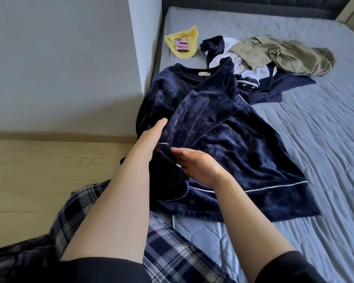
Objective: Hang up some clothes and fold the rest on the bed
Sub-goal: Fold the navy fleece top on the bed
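Nearest the lens: two black sleeves (102, 270) along the bottom edge of the frame, bare forearms reaching up from them, over plaid trousers (172, 252) at lower centre.
Right hand (198, 166): centre of frame, its fingers (181, 155) nearly straight and released, pointing left and lying against the white-piped cuff (168, 158).
Left hand (152, 135): just up and left of the right, stretched flat along the sleeve (202, 111); most of its fingers are hidden behind the fabric, so grasp or release cannot be told.
Sleeve: folded diagonally across the chest of the top, running from upper centre down to the two hands.
Navy velvet top (243, 156): spread on the near left part of the bed (325, 139), neck toward the top of the frame, piped hem at lower right.
Clothes pile: beyond the top at upper centre, an olive garment (284, 56) over a white garment (243, 68) and a navy garment (274, 86), all crumpled.
Yellow cloth (192, 33): at the bed's upper left edge, a pink-cased phone (181, 44) lying on it.
Surroundings: grey wall (59, 58) at upper left, pale wood floor (39, 170) at left, dark headboard (253, 3) along the top edge.
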Motion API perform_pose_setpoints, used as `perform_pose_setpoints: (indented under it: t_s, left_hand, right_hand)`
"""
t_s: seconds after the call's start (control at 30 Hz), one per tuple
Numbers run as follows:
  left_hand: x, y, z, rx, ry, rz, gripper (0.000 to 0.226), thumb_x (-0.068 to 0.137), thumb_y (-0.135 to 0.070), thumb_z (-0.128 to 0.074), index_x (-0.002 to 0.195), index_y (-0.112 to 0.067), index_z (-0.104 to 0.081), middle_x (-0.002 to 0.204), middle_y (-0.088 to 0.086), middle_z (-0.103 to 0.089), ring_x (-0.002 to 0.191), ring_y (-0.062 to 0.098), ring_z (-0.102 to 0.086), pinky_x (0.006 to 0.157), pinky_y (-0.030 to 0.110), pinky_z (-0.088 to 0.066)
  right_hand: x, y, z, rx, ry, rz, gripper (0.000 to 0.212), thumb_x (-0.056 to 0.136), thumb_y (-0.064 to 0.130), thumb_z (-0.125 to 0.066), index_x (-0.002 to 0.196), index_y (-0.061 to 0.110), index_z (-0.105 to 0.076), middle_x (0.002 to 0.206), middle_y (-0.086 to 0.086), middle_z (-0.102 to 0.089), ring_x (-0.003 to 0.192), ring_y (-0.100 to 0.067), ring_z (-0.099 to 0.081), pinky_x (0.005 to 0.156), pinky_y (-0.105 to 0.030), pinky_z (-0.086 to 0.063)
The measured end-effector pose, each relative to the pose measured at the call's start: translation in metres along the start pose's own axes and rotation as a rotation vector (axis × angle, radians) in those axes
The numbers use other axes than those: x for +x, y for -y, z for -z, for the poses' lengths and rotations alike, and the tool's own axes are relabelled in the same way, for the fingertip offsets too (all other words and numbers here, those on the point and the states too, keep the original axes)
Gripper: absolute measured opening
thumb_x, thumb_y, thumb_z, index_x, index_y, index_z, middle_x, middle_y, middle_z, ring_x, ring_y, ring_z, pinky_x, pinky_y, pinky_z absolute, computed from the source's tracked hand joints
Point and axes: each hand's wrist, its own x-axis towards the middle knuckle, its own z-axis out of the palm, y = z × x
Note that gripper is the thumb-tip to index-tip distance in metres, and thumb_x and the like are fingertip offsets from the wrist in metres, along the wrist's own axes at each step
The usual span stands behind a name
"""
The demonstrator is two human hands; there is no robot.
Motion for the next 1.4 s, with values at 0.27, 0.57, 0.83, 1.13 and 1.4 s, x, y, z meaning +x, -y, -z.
perform_pose_setpoints:
  t_s: [0.27,0.57,0.83,1.13,1.4]
  left_hand:
    - [-0.012,0.001,-0.006,0.457,-0.069,-0.089,0.004,0.076,-0.01,-0.06,0.076,-0.014,-0.059,0.076,0.003,-0.054,0.062,0.018,-0.047,0.053,0.026,-0.036]
    - [-0.024,-0.006,-0.016,0.017,0.181,0.068,0.03,0.083,0.006,-0.037,0.092,-0.012,-0.06,0.073,0.007,-0.044,0.069,0.02,-0.046,0.059,0.025,-0.037]
    - [-0.016,0.005,-0.029,0.469,0.106,0.116,0.028,0.093,-0.01,-0.047,0.117,-0.003,-0.057,0.133,0.018,-0.05,0.114,0.032,-0.05,0.1,0.036,-0.04]
    - [-0.008,0.02,-0.025,0.115,0.409,0.096,0.054,0.082,0.001,-0.051,0.132,-0.019,-0.054,0.128,0.013,-0.057,0.107,0.028,-0.058,0.089,0.033,-0.046]
    - [-0.008,0.026,-0.014,1.042,0.159,-0.041,0.062,0.08,0.0,-0.043,0.14,-0.016,-0.038,0.135,0.014,-0.044,0.115,0.034,-0.047,0.08,0.031,-0.039]
  right_hand:
    - [0.021,-0.014,0.025,0.093,-0.677,-0.091,0.032,0.095,-0.002,-0.042,0.126,-0.009,-0.051,0.129,-0.026,-0.055,0.115,-0.035,-0.058,0.088,-0.038,-0.05]
    - [0.021,0.032,0.024,0.393,-0.471,-0.017,0.031,0.098,0.023,-0.045,0.086,0.004,-0.066,0.075,-0.012,-0.072,0.067,-0.023,-0.07,0.069,-0.032,-0.057]
    - [-0.002,0.047,0.06,-0.016,-0.85,0.206,0.018,0.083,-0.008,-0.05,0.082,0.009,-0.056,0.073,-0.013,-0.056,0.066,-0.025,-0.056,0.051,-0.027,-0.051]
    - [-0.004,-0.004,0.072,0.33,-0.542,-0.112,0.043,0.094,0.036,-0.05,0.119,0.002,-0.061,0.115,-0.016,-0.066,0.102,-0.027,-0.061,0.088,-0.039,-0.047]
    - [-0.002,-0.011,0.071,-0.06,-0.482,-0.222,0.015,0.088,-0.005,-0.053,0.093,0.007,-0.06,0.078,-0.008,-0.067,0.066,-0.019,-0.065,0.053,-0.03,-0.056]
